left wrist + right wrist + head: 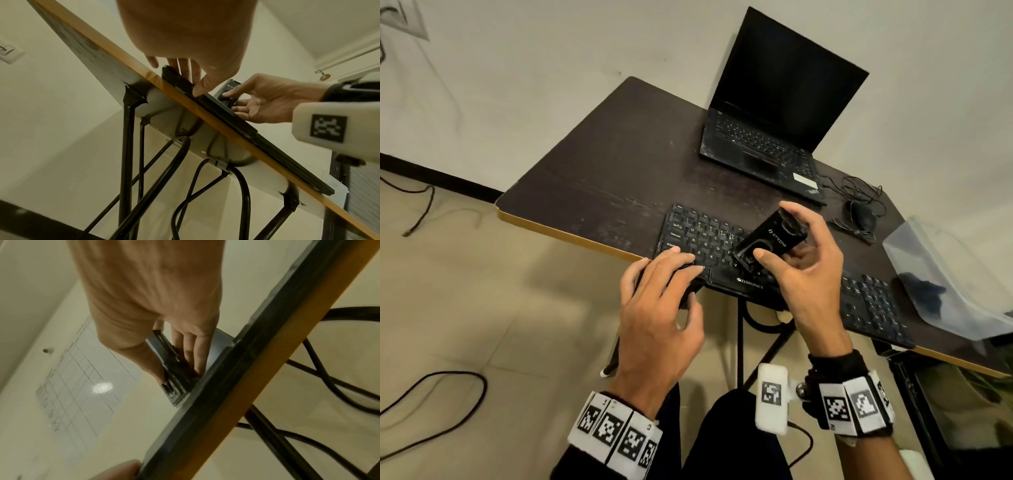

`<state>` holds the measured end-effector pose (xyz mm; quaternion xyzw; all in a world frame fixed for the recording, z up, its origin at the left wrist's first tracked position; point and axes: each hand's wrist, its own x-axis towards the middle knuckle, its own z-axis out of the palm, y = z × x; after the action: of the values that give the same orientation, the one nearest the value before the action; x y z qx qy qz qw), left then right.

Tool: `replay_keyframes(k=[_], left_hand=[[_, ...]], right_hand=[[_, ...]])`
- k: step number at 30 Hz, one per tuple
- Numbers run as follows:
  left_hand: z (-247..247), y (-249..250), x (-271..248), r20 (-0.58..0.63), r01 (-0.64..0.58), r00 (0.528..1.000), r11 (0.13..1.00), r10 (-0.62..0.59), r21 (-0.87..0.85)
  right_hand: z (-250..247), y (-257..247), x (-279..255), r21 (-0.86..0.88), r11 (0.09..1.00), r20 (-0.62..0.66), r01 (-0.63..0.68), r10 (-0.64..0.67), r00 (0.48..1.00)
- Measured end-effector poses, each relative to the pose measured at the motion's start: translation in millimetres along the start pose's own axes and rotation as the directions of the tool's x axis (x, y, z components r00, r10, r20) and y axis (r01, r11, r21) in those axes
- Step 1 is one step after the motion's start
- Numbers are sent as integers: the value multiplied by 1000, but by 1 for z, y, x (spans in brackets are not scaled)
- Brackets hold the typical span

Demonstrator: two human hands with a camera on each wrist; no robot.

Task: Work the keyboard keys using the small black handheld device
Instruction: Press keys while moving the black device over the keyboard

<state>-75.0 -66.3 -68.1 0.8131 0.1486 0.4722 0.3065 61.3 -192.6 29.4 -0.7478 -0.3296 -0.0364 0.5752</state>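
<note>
Table edge [571,236] carries keyboard [709,240]; right hand [804,270] holds device [770,238].

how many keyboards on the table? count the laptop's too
2. The external black keyboard lies at the table's near edge, under both hands. The second is built into the open laptop at the far side. None other shows.

You are at a makeshift desk in a plain room, likely a small office or a room at home: a dark folding table [599,164] with a pale edge band and black metal legs stands against bare cream walls on a tiled floor. An open laptop [767,137] sits at 1 o'clock, a keyboard [709,240] at the near edge, a wired mouse [863,216] at 2 o'clock. Loose cables [431,411] trail over the floor at 8 o'clock.
</note>
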Motion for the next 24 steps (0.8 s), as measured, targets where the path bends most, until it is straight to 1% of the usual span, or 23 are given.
replay_keyframes(k=[3, 6, 9, 12, 14, 16, 21, 24], left_hand=[[-1, 1, 0, 4, 13, 1000, 1000, -13, -9], [-1, 2, 0, 5, 23, 1000, 1000, -22, -19], [-1, 1, 0, 7, 26, 1000, 999, -26, -21], [-1, 3, -1, 6, 11, 1000, 999, -11, -33], [0, 4, -1, 6, -7, 1000, 999, 8, -34], [1, 5, -1, 15, -28, 999, 999, 28, -41], [2, 4, -1, 30, -46, 998, 997, 48, -67], [2, 3, -1, 36, -37, 999, 997, 39, -67]], right_hand=[[10, -5, 5, 97, 994, 11, -41, 40, 999], [14, -9, 10, 80, 995, 53, -57, 52, 997], [-2, -8, 13, 73, 990, 31, -125, 123, 992], [-21, -2, 12, -59, 988, 27, -143, 145, 989], [-25, 3, 13, -101, 983, 43, -151, 156, 987], [-23, 1, 16, -101, 984, 50, -145, 150, 987], [-13, -15, 22, -97, 994, 60, -51, 57, 997], [-7, -16, 23, -49, 997, 104, -65, 70, 992]])
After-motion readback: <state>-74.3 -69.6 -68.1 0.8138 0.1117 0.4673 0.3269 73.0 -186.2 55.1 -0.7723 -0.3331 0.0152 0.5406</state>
